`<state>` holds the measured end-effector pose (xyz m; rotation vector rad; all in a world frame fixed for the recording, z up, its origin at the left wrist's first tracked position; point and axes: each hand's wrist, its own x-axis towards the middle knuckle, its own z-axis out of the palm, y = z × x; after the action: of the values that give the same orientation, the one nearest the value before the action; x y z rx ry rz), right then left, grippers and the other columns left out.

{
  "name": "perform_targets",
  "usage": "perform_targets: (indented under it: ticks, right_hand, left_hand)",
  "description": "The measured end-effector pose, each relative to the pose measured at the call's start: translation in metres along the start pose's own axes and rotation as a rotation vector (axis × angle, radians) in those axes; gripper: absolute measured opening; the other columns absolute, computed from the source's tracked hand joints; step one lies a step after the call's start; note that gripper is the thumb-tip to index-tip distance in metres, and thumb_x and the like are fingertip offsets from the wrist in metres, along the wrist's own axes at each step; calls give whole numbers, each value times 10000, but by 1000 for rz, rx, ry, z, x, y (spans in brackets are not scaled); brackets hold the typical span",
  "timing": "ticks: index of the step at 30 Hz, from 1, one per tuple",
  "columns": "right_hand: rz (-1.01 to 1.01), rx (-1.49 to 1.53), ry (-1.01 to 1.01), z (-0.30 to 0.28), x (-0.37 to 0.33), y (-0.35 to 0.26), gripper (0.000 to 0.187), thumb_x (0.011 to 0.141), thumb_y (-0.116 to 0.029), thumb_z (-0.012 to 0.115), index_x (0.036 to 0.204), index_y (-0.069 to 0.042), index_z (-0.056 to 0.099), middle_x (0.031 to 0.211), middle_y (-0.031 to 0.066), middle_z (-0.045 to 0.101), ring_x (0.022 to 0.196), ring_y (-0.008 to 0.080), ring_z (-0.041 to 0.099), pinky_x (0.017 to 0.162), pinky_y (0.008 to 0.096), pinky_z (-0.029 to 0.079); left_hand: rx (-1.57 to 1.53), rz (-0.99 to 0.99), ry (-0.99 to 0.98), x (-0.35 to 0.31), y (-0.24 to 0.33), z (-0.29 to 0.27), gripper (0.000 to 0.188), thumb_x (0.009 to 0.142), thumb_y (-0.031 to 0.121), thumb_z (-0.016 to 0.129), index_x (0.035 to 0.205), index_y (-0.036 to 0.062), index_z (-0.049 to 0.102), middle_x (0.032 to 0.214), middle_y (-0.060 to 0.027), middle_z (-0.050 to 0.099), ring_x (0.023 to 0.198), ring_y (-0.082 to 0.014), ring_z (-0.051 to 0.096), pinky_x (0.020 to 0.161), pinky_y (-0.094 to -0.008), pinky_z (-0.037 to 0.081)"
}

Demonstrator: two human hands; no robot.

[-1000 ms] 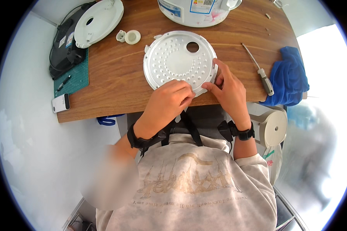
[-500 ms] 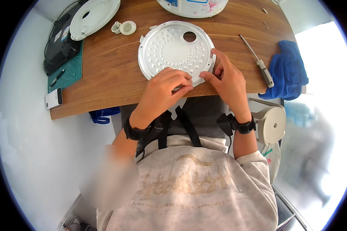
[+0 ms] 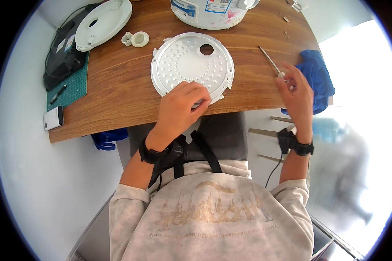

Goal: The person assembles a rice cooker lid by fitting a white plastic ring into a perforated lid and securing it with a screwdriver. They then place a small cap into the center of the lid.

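Observation:
A round, dimpled silver metal plate (image 3: 191,65) with one large hole and small tabs round its rim lies near the front of the table. My left hand (image 3: 183,102) is closed at its near rim, thumb and forefinger pinched over the edge. The hand covers that part of the rim. Off to the right, my right hand (image 3: 297,93) has its fingers curled round the handle of a screwdriver (image 3: 269,58). The shaft points away to the far left, while most of the handle is hidden under the hand.
A white appliance body (image 3: 211,15) stands at the back. White cover (image 3: 102,26), black device (image 3: 65,56) and green mat (image 3: 76,89) are far left, a power bank (image 3: 53,118) nearer. Small white ring (image 3: 140,39) lies behind the plate. Blue cloth (image 3: 320,82) hangs over the right edge.
My right hand has left the plate's rim and moved right onto the screwdriver. My left hand stays at the near rim. The whole view has shifted slightly.

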<state>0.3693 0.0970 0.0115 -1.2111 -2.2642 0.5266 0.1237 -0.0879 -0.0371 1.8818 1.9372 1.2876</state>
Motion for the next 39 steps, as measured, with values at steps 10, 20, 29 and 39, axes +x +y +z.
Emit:
perform_targets:
  ticks: [10, 20, 29, 39]
  right_hand:
    - [62, -378, -41, -20, -18, 47, 410, 983, -318, 726, 1311, -78, 666, 1149, 144, 672, 961, 354, 683, 823, 437, 547]
    - [129, -403, -62, -14, -17, 44, 361, 982, -328, 721, 1230, -66, 705, 1115, 141, 666, 986, 380, 674, 828, 455, 538]
    - [63, -381, 22, -23, -13, 47, 322, 921, -276, 790, 1140, -49, 722, 1042, 123, 679, 863, 272, 687, 778, 402, 541]
    - [83, 474, 264, -77, -9, -27, 309, 967, -69, 694, 1236, 35, 583, 1092, 178, 718, 870, 208, 713, 795, 309, 582]
  left_hand:
    - [-14, 9, 36, -2, -1, 1, 156, 859, 64, 800, 930, 102, 667, 863, -12, 707, 788, -221, 667, 686, -331, 545]
    - [-3, 19, 41, -5, -5, 2, 169, 848, 58, 816, 927, 91, 670, 877, -12, 724, 788, -212, 696, 676, -320, 575]
    - [-116, -48, 27, -4, -5, -2, 244, 856, 45, 818, 1002, 75, 626, 913, -32, 738, 807, -187, 728, 708, -295, 599]
    - [-121, -35, 27, -3, -6, 0, 303, 847, 37, 827, 1036, 66, 591, 925, -45, 736, 809, -182, 739, 711, -289, 601]
